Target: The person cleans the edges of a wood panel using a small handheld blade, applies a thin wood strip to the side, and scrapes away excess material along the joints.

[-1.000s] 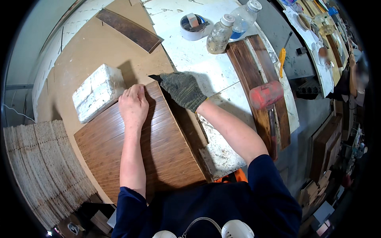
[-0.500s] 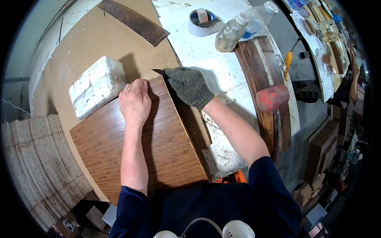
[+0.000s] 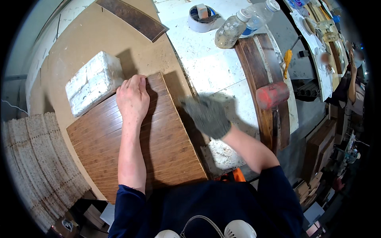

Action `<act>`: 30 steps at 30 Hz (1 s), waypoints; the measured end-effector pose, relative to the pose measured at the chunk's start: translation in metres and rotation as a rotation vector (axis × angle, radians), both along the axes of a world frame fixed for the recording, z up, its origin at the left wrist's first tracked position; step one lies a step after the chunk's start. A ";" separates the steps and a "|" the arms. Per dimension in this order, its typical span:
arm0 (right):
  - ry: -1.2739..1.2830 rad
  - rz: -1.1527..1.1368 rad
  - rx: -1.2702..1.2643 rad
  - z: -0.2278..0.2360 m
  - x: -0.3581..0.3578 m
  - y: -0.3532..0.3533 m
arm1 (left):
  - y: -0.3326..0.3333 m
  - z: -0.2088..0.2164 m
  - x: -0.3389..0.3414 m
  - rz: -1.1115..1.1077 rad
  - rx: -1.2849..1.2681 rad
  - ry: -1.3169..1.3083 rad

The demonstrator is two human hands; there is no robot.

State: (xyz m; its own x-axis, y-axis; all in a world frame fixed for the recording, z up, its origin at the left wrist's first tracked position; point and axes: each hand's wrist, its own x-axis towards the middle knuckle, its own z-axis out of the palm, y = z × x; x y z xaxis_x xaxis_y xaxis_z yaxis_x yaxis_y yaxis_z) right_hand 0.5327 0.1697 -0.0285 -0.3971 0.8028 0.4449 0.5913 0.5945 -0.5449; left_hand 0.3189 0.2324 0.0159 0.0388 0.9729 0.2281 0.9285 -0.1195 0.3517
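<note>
A brown wooden panel marked with many fine parallel lines lies in front of me on a tan board. My bare left hand has its fingers curled over the panel's far edge, near the far right corner. Against that same edge, to the left of the hand, rests a white wrapped block. My right hand, in a dark grey knitted glove, hovers just off the panel's right edge. Motion smears its fingers, so whatever they hold does not show.
The tan board carries a dark plank. A round tub of tools and plastic bottles stand far right. Nearer are dark wood mouldings, a red mallet head and a yellow-handled tool. Another person is at right.
My right hand has pulled back toward me and to the right from the panel's far corner. The dark pointed blade that stuck out of it no longer shows. My left hand keeps its place.
</note>
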 end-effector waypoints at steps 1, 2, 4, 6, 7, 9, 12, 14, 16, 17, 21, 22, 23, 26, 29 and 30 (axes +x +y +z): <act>0.049 -0.019 0.061 -0.002 -0.010 0.025 | 0.001 -0.001 0.001 -0.009 0.013 -0.003; 0.096 -0.039 0.118 -0.003 -0.017 0.039 | 0.001 -0.002 0.000 -0.020 0.021 -0.007; -0.053 0.001 -0.031 0.002 -0.019 0.038 | 0.000 -0.001 -0.001 -0.001 0.016 0.003; -0.159 0.065 -0.044 -0.001 -0.014 0.021 | -0.001 -0.002 -0.002 0.012 0.012 0.002; -0.196 0.103 0.014 -0.004 -0.003 -0.010 | -0.002 -0.002 -0.002 0.008 0.007 -0.009; -0.166 0.143 0.140 0.000 0.023 -0.078 | -0.001 -0.003 -0.002 0.009 0.006 -0.018; -0.095 0.286 -0.064 0.020 0.043 -0.119 | -0.002 -0.004 0.002 0.018 -0.005 -0.015; -0.088 0.128 -0.021 0.025 0.038 -0.104 | -0.001 -0.001 0.001 0.022 -0.012 -0.014; -0.130 0.099 -0.192 0.016 0.024 -0.061 | -0.001 -0.001 0.000 0.024 -0.022 -0.013; -0.055 0.070 -0.168 0.009 0.013 -0.038 | 0.000 -0.001 0.000 0.020 -0.024 -0.016; -0.105 0.071 -0.145 0.009 -0.003 -0.011 | 0.000 -0.002 -0.003 0.041 -0.040 -0.010; -0.192 0.085 -0.081 0.007 -0.005 -0.019 | -0.001 -0.004 -0.002 0.049 -0.058 -0.010; -0.189 0.142 -0.075 0.008 0.002 -0.043 | -0.002 -0.002 -0.002 0.062 -0.076 -0.009; -0.123 0.298 -0.218 0.030 0.051 -0.134 | 0.001 0.001 0.002 0.054 -0.075 -0.008; -0.130 0.239 -0.268 0.040 0.055 -0.126 | -0.001 -0.002 0.000 0.041 -0.069 -0.010; -0.129 0.173 -0.267 0.041 0.051 -0.112 | -0.001 -0.002 -0.002 0.037 -0.065 -0.010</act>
State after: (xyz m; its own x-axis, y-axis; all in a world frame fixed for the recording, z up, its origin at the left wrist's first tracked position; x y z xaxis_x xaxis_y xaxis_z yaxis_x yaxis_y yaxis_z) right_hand 0.5833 0.0578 0.0122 -0.5765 0.8001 0.1656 0.5686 0.5385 -0.6219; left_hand 0.3167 0.2310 0.0144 0.0006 0.9863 0.1650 0.9282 -0.0620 0.3669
